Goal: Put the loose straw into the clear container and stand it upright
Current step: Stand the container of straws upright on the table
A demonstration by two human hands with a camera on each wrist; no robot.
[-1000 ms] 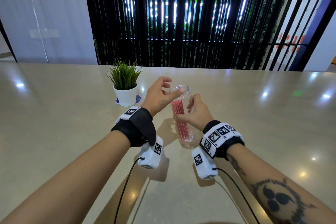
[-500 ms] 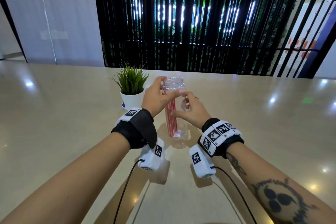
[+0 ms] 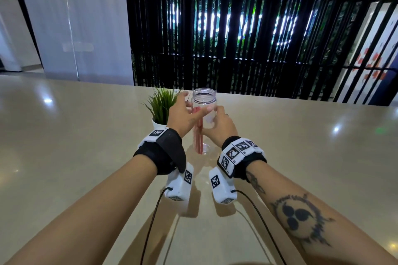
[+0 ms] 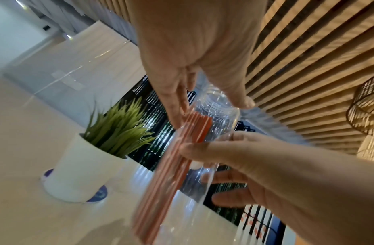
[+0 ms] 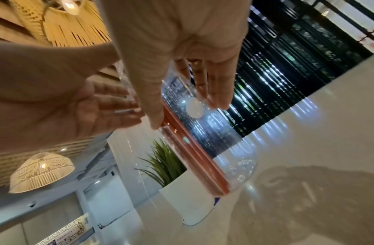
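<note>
The right hand (image 3: 217, 123) is wrapped around the middle of the clear container (image 3: 204, 114), thumb on the near side and fingers curled round the far wall, as the left wrist view shows through the plastic. The left hand (image 3: 183, 117) meets the container higher up, near its shoulder, with the thumb laid across the front and the fingers spread behind it; they look fairly straight and only lightly against the wall, steadying more than clamping. Both forearms reach forward side by side from the near edge of the view, wrists close together and raised a little off the worktop (image 3: 86, 157). Between the hands, the container stands nearly upright with its open threaded mouth at the top and its base at or just above the worktop; I cannot tell whether the base is fully seated. Inside it a bundle of red straws (image 3: 199, 135) leans along the left wall, all below the rim, and no loose straw shows on the worktop, so the insertion looks done. I cannot pick out which straw was the loose one. What seems left is small: set the container squarely down, confirm it stands without help, and let go. Just beyond the left hand, a small potted plant (image 3: 161, 109) in a white pot sits on the worktop, near enough to be brushed when the hand comes away.
</note>
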